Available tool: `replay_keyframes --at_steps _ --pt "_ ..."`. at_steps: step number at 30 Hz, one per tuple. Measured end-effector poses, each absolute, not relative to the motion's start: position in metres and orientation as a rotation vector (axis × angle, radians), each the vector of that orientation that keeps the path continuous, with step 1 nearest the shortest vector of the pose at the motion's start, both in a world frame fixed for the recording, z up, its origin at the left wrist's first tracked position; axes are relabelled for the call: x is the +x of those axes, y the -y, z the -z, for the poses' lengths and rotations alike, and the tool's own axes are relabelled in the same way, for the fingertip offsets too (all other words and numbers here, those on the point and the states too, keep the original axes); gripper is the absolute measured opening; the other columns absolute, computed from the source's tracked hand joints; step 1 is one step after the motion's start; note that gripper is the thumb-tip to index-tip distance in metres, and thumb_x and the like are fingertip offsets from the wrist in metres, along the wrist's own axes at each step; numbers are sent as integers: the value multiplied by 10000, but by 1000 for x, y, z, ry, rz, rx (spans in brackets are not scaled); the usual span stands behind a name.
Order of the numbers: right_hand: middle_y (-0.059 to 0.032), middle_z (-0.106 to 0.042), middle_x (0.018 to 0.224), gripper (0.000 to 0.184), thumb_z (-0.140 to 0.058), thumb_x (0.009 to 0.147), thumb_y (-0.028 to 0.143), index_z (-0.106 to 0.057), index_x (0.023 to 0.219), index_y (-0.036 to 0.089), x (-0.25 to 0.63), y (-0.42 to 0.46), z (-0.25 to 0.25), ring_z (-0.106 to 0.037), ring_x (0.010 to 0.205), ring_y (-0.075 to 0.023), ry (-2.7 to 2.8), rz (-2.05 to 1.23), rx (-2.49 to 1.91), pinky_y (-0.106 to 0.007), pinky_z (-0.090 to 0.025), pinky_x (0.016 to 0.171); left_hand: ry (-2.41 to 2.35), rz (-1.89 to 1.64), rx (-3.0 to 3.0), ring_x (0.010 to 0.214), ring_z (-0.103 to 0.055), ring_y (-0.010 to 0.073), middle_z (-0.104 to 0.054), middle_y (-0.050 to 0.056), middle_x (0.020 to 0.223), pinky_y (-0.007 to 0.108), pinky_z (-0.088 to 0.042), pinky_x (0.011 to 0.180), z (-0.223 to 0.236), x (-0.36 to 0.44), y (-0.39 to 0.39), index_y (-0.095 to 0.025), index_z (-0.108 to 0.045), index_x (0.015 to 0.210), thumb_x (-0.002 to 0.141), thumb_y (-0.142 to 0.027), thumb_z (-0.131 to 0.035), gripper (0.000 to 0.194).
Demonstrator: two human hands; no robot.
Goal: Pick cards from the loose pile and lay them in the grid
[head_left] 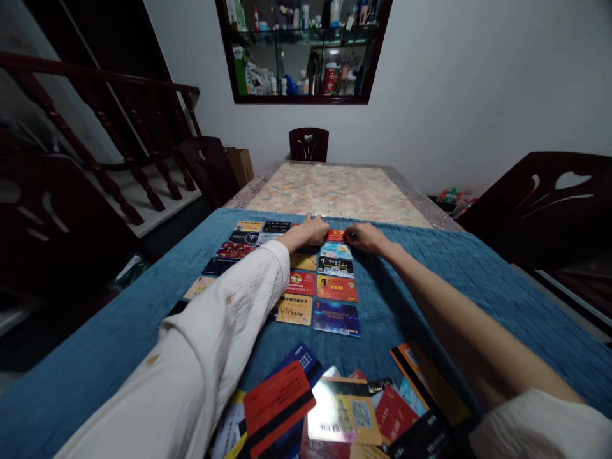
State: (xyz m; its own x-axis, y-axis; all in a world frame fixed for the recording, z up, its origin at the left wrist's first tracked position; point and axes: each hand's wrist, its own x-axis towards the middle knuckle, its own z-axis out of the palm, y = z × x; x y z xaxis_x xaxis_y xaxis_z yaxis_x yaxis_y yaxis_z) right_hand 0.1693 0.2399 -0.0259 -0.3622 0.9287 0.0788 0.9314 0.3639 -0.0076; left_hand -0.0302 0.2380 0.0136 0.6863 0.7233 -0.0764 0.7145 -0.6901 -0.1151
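At the far end of a grid of plastic cards, a red card [336,235] lies on the blue cloth between my hands. My left hand [313,231], fingers curled, is at its left edge. My right hand [366,237] pinches its right edge. Nearer in the same column are a light blue card [335,250], a black card [336,266], an orange YSM card [337,289] and a dark blue card [336,318]. A gold VIP card [295,309] lies beside the last one. My left sleeve hides part of the grid.
A loose heap of cards, with a red card [278,405] and a gold card [343,414] on top, lies close to me. The blue cloth [157,280] covers the near part of the patterned table [329,188]. Dark wooden chairs [308,144] stand around it.
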Motion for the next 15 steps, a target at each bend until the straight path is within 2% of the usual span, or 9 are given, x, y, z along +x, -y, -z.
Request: replay_keyframes --at_steps 4,10,15 --pt "-97 -746 1109 323 -544 887 267 -740 1139 220 167 -238 25 -674 967 -214 2522 68 -1754 -243 -465 763 1206 -138 -2802 1145 -495 324 -707 160 960 494 -349 1006 -12 -30 -239 -122 -720 863 785 -82 -562 180" --pt "-78 -756 1102 321 -543 895 271 -735 1149 234 165 -236 23 -677 956 -205 2516 56 -1760 -240 -460 747 1202 9 -2748 1193 -470 331 -669 185 1142 516 -334 974 -16 -38 -238 -121 -707 919 818 -81 -514 222" --pt "-81 -752 1109 327 -524 918 321 -729 1157 235 167 -230 20 -670 967 -208 2488 65 -1764 -243 -449 729 1189 122 -2713 1231 -460 332 -699 166 1108 501 -340 952 -25 -55 -240 -138 -712 853 806 -117 -573 149"
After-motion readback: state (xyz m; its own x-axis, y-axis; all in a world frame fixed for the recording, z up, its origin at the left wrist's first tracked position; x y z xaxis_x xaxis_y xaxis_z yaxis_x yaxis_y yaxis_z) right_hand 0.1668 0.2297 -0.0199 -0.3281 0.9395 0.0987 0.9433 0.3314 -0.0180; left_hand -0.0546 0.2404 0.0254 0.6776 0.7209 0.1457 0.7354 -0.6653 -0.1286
